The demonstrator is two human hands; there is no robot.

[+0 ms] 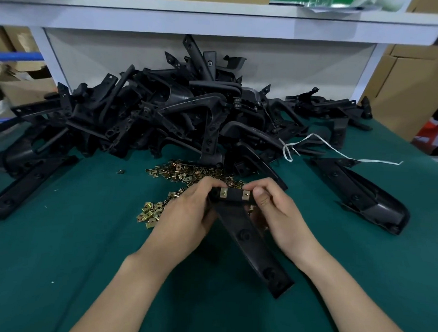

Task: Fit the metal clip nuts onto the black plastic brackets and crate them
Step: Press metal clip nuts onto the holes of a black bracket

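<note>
A long black plastic bracket [249, 242] lies in front of me, its far end raised between both hands. My left hand [185, 212] grips that end from the left. My right hand [276, 211] pinches it from the right, thumb beside a brass clip nut [246, 193]. A second clip nut [223, 192] sits on the same end near my left fingers. Loose brass clip nuts [185, 174] are scattered on the green table [84, 235] just beyond and left of my hands. A big heap of black brackets [165, 113] fills the back of the table.
One bracket [362, 194] lies alone at the right, another [23, 190] at the left edge. A white strap [339, 153] trails across the right side. A white shelf frame [219, 22] stands behind the heap, with cardboard boxes [412, 86] to the right.
</note>
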